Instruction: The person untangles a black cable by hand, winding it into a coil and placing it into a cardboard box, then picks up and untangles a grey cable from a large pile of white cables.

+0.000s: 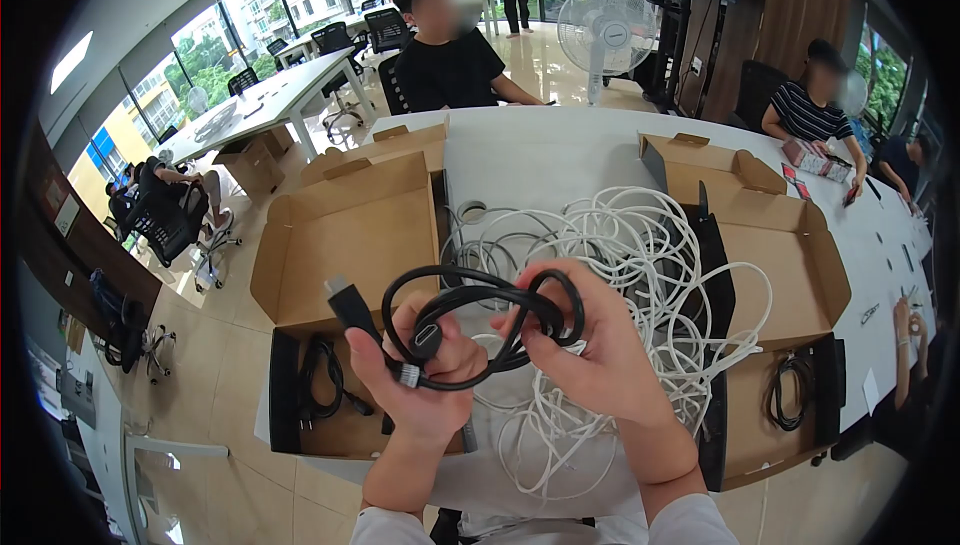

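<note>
So the left hand (425, 375) and right hand (600, 345) both keep a pinching grip on the black cable (470, 295), above the white cable tangle (640, 245) on the desk (540, 155). Ease off and the loops will probably spring apart.

A tangle of white cables (640, 265) lies on the surface (540, 155) between a left cardboard box (345, 235) and a right cardboard box (780, 250); a fan (605, 30) stands beyond.

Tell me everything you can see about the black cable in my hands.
The black cable looks rubbery and smooth, wound into a loose coil of a few loops and held up over a pile of white cables. The left hand clasps its two ends: one flat plug sticks up to the left, the other faces the camera. The right hand grips the loops' right side.
</note>
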### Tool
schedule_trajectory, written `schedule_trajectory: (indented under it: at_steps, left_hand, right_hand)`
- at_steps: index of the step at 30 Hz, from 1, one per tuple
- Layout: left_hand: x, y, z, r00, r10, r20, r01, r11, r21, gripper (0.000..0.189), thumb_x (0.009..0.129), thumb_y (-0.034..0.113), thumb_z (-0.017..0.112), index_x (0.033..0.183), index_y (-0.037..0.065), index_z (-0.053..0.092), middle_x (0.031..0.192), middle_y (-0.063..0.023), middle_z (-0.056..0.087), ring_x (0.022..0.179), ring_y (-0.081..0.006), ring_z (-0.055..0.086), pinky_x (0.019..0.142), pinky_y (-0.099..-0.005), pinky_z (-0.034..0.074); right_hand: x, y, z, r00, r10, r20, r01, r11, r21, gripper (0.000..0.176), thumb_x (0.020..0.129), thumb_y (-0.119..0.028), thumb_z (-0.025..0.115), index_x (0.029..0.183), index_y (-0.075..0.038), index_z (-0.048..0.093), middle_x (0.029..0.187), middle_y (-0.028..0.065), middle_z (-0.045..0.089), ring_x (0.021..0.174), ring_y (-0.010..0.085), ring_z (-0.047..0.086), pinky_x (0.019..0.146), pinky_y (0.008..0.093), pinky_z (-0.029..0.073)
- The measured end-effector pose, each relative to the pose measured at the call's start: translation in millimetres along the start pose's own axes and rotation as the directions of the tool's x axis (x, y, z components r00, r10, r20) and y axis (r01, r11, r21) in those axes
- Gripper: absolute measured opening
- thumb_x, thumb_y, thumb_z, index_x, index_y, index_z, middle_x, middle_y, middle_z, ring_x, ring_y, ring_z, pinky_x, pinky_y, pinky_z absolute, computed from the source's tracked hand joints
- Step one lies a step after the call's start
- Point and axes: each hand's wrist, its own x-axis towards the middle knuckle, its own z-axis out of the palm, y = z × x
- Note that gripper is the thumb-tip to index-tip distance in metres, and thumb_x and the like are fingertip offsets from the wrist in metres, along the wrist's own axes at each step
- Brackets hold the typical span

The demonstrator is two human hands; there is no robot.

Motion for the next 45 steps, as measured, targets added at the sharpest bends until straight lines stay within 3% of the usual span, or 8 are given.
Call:
schedule_trajectory:
  at_steps: [10, 20, 23, 27, 33, 41, 42, 45]
  left_hand:
    - [9.9, 6.2, 1.8, 0.97, -0.241, 0.025, 0.242, 0.97, -0.031, 0.075, 0.088, 0.072, 0.022, 0.055, 0.008, 0.042, 0.044, 0.0043, 0.024, 0.036, -0.0082, 0.017, 0.038, -0.0258, 0.015]
    - [8.4, 8.4, -2.7, 0.938, -0.335, 0.091, 0.348, 0.906, -0.24, 0.072, 0.092, 0.066, 0.019, 0.055, 0.009, 0.037, 0.045, 0.0018, 0.026, 0.038, -0.0113, 0.016, 0.043, -0.0296, 0.018]
    - [8.0, 6.5, 2.1, 0.957, -0.289, -0.019, 0.281, 0.941, -0.19, 0.069, 0.091, 0.067, 0.023, 0.055, 0.01, 0.035, 0.045, 0.0019, 0.027, 0.039, -0.0109, 0.016, 0.044, -0.0278, 0.018]
    - [9.2, 4.8, 6.6, 0.958, -0.158, -0.241, 0.163, 0.987, 0.002, 0.07, 0.09, 0.069, 0.027, 0.052, 0.011, 0.034, 0.044, 0.0025, 0.027, 0.039, -0.0106, 0.018, 0.044, -0.0272, 0.017]
    - [9.7, 5.6, 4.9, 0.963, -0.076, -0.257, 0.112, 0.985, 0.13, 0.071, 0.09, 0.07, 0.024, 0.05, 0.012, 0.033, 0.043, 0.0043, 0.025, 0.039, -0.0116, 0.021, 0.049, -0.0268, 0.033]
    - [6.3, 5.4, 10.1, 0.903, -0.162, -0.397, 0.19, 0.981, 0.03, 0.065, 0.089, 0.071, 0.027, 0.063, 0.012, 0.04, 0.048, 0.0024, 0.031, 0.043, -0.0112, 0.026, 0.051, -0.026, 0.03]
    - [7.5, 11.7, 5.0, 0.957, -0.205, -0.207, 0.206, 0.978, -0.017, 0.062, 0.089, 0.07, 0.029, 0.068, 0.012, 0.041, 0.051, 0.0019, 0.035, 0.045, -0.0109, 0.028, 0.049, -0.0263, 0.028]
    - [10.5, 6.9, 29.0, 0.805, -0.092, -0.586, 0.18, 0.979, 0.094, 0.07, 0.087, 0.073, 0.027, 0.05, 0.014, 0.032, 0.047, 0.0046, 0.028, 0.04, -0.0119, 0.026, 0.045, -0.0267, 0.028]
  right_hand:
    - [6.4, -0.2, -18.0, 0.916, 0.156, 0.369, -0.244, 0.947, 0.206, 0.022, 0.077, 0.007, 0.05, 0.094, 0.002, 0.062, 0.08, 0.0036, 0.065, 0.077, 0.0067, 0.056, 0.071, 0.0212, 0.044]
    - [2.7, 6.3, -23.1, 0.827, 0.061, 0.559, -0.275, 0.911, 0.307, 0.017, 0.074, 0.003, 0.05, 0.082, 0.001, 0.065, 0.067, 0.0047, 0.065, 0.063, 0.0077, 0.056, 0.058, 0.0238, 0.042]
    - [1.5, -11.9, -23.8, 0.913, 0.228, 0.337, -0.197, 0.973, -0.123, 0.015, 0.076, 0.002, 0.052, 0.085, 0.002, 0.063, 0.064, 0.0065, 0.062, 0.066, 0.0154, 0.06, 0.061, 0.0258, 0.044]
    - [-5.2, -8.3, 0.9, 0.976, -0.172, -0.134, 0.086, 0.87, -0.485, 0.051, 0.074, 0.002, 0.064, 0.123, -0.001, 0.047, 0.107, 0.0158, 0.056, 0.086, 0.0242, 0.059, 0.072, 0.0321, 0.049]
    - [-1.0, 2.3, 18.7, 0.841, -0.536, 0.071, 0.297, 0.348, -0.889, 0.066, 0.064, -0.001, 0.068, 0.127, 0.0, 0.047, 0.116, 0.0162, 0.052, 0.104, 0.0326, 0.052, 0.086, 0.04, 0.045]
    - [7.4, 0.3, 10.5, 0.746, -0.638, 0.192, 0.373, 0.162, -0.914, 0.047, 0.066, -0.01, 0.076, 0.111, -0.004, 0.063, 0.121, 0.0135, 0.048, 0.105, 0.0294, 0.051, 0.084, 0.0387, 0.047]
    - [8.1, 1.7, 10.3, 0.704, -0.672, 0.23, 0.399, 0.105, -0.911, 0.045, 0.066, -0.011, 0.076, 0.109, -0.007, 0.064, 0.122, 0.0133, 0.048, 0.104, 0.0284, 0.05, 0.083, 0.0381, 0.047]
    - [3.9, 7.3, 18.0, 0.6, -0.742, 0.3, 0.405, -0.042, -0.913, 0.026, 0.067, -0.015, 0.076, 0.092, -0.017, 0.07, 0.116, 0.0049, 0.054, 0.101, 0.0227, 0.048, 0.08, 0.0345, 0.042]
